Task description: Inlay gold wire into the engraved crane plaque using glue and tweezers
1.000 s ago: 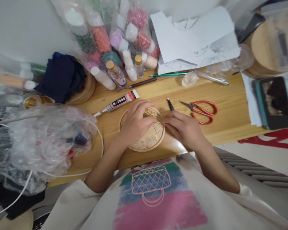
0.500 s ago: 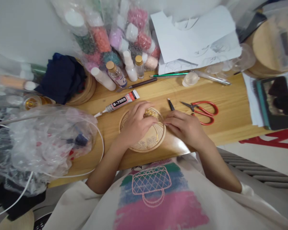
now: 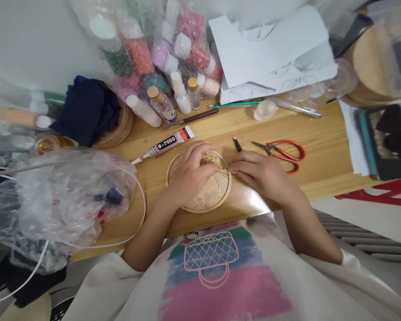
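A round wooden board [image 3: 207,203] with engraved wave lines lies on the table in front of me. Gold-coloured wire-like pieces [image 3: 211,158] sit on its upper part, and a thin gold strip runs down its right side. My left hand [image 3: 192,176] holds the board from above, fingers bent towards the upper rim and the thumb beside the gold pieces. At the board's right edge, my right hand [image 3: 259,174] has thumb and fingers pinched together; what is between them is too small to make out. Beyond it, dark pointed tweezers [image 3: 237,144] lie partly hidden. Red-handled scissors [image 3: 284,151] lie further right.
A B-7000 glue tube [image 3: 169,142] lies above the board. Behind it stand small bottles [image 3: 162,103] and bagged jars of coloured bits. Paper sheets [image 3: 274,53] are at the back, a phone [image 3: 389,142] at the right. A plastic bag [image 3: 63,196] and white cable fill the left.
My right hand has shifted very slightly to the right, its fingertips still by the board's edge. The left hand, board and tools look the same.
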The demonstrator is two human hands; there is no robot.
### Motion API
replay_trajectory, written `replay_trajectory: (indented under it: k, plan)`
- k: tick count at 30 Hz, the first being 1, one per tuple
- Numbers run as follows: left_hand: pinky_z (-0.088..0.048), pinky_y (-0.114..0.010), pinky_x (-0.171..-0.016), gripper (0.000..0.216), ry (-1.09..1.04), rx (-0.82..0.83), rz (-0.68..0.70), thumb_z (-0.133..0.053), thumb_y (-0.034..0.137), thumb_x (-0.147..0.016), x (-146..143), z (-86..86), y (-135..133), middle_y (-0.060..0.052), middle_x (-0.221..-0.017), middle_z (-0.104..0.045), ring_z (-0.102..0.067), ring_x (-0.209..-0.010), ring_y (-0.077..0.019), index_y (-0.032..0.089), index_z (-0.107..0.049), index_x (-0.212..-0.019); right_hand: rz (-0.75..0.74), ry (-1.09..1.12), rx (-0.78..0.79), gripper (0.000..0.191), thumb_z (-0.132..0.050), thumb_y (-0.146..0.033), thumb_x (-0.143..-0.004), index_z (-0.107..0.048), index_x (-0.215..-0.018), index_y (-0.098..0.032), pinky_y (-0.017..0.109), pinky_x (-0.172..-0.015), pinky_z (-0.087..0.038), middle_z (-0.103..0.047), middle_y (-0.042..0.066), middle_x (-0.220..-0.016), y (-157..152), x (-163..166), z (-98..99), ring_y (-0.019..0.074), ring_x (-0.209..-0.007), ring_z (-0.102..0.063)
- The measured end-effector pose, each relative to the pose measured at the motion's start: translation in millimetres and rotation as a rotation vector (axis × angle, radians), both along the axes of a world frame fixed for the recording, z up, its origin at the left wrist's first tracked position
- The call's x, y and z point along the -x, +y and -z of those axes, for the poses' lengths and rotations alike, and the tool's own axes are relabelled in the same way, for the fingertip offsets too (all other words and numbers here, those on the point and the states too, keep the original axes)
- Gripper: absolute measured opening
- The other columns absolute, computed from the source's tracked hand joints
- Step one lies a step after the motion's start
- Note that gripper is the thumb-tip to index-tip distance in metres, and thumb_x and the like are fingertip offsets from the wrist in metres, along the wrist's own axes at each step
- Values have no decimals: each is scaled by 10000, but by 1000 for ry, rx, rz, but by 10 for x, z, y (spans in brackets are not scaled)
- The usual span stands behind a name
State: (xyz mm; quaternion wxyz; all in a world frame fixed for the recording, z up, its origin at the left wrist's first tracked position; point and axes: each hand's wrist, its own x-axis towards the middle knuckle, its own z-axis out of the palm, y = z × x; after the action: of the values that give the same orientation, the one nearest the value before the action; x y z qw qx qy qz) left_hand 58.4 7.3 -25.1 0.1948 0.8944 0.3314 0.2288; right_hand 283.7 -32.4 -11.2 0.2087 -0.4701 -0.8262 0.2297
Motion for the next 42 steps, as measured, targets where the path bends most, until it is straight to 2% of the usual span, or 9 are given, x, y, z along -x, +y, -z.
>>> replay_trajectory:
  k: [7,13,23,31,42]
  plan:
    - [-397,-468,-1055,228,-21,-1,10,-497,225,-957,-6,-21,-12,-72,-1288,-522,-451,-1259,-252,214,-707,-870,-46,-2,-31,216,-501,-221,-965,-715,-978,-192,277,-679,-486,-700,77,-927,35,-37,-9,186,-835,-659]
    - [-396,-473,-1063,215,-17,29,31,-506,239,-955,17,-32,11,-71,-1304,-515,-442,-1266,-255,225,-718,-923,-32,4,-21,220,-500,-237,-967,-718,-969,-206,289,-708,-494,-697,79,-928,41,-35,-15,189,-860,-651]
    - [-403,-471,-1079,257,-35,14,84,-465,166,-961,-4,-26,13,-73,-1327,-485,-428,-1282,-235,238,-712,-981,-13,1,-47,221,-488,-232,-972,-707,-981,-199,292,-702,-504,-695,82,-934,7,-20,-1,190,-860,-654]
    - [-418,-465,-1059,273,-31,19,86,-423,165,-970,-12,-30,11,-82,-1312,-478,-439,-1265,-230,223,-689,-961,-2,3,-85,204,-499,-229,-969,-701,-972,-199,287,-691,-503,-694,73,-924,-27,6,19,185,-844,-656]
    - [-388,-490,-1071,215,-27,62,60,-471,182,-957,-10,-25,1,-92,-1321,-473,-435,-1283,-264,205,-685,-956,-4,39,-119,182,-519,-214,-958,-699,-954,-185,300,-702,-528,-698,87,-927,-16,-26,64,197,-854,-666]
